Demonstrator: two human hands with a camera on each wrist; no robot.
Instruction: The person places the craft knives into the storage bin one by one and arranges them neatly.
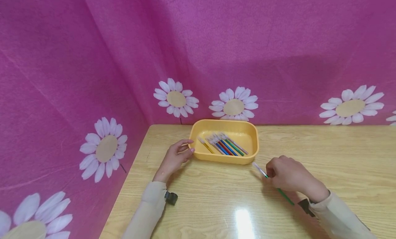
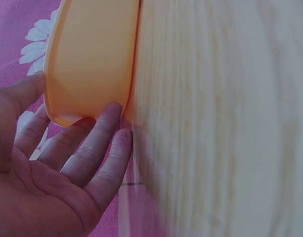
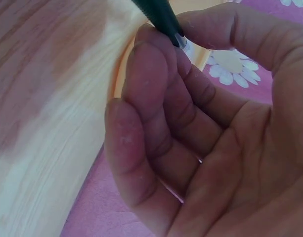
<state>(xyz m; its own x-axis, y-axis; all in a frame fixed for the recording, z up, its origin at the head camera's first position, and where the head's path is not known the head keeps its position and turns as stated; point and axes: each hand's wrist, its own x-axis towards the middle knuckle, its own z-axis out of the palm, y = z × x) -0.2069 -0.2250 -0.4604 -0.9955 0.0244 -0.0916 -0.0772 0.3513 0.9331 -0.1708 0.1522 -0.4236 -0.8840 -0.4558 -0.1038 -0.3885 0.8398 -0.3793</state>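
Note:
My right hand (image 1: 289,173) pinches a green paintbrush (image 1: 285,196) between thumb and fingers, over the wood just right of a yellow tray. The brush slants, its pale tip toward the tray's near right corner. In the right wrist view, the green handle (image 3: 158,19) and a silver band show between the fingertips. My left hand (image 1: 174,159) touches the left end of the yellow tray (image 1: 222,159), its fingers spread and only slightly bent against the outer wall, the thumb at the rim. Several paintbrushes (image 1: 227,147) with yellow, blue, red, green and pale handles lie side by side inside.
The wooden table (image 1: 210,194) meets a magenta cloth (image 1: 263,43) printed with white daisies, behind and at the left. The tray stands close to the back cloth. A bright reflection lies on the wood near the front.

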